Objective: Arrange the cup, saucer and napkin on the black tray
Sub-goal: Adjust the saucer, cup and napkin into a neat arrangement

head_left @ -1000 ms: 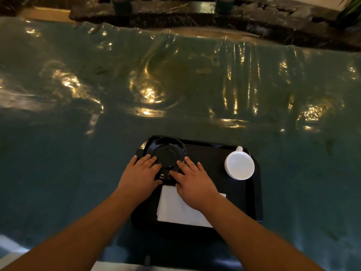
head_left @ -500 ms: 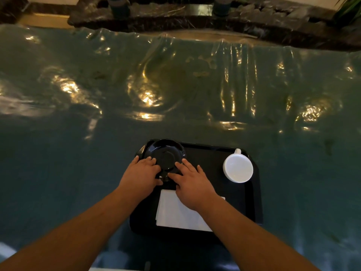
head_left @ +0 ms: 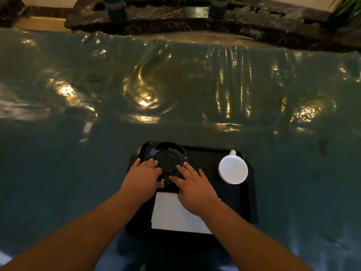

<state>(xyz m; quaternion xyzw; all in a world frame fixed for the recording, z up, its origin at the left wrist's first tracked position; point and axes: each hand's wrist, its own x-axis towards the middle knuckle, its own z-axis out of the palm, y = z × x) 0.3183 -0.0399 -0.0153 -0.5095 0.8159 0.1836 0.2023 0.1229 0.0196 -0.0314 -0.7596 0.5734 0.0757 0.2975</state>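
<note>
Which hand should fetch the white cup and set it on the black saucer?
Right, probably. The white cup sits at the tray's far right corner, on the right hand's side. The left hand would have to cross over the black saucer.

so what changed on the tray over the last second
Very little. Both hands stayed on the near rim of the black saucer at the tray's far left corner; the left hand and right hand drew a bit closer together, fingertips on the rim. The saucer shows no clear shift. The white cup, the napkin and the black tray stayed as they were.
</note>
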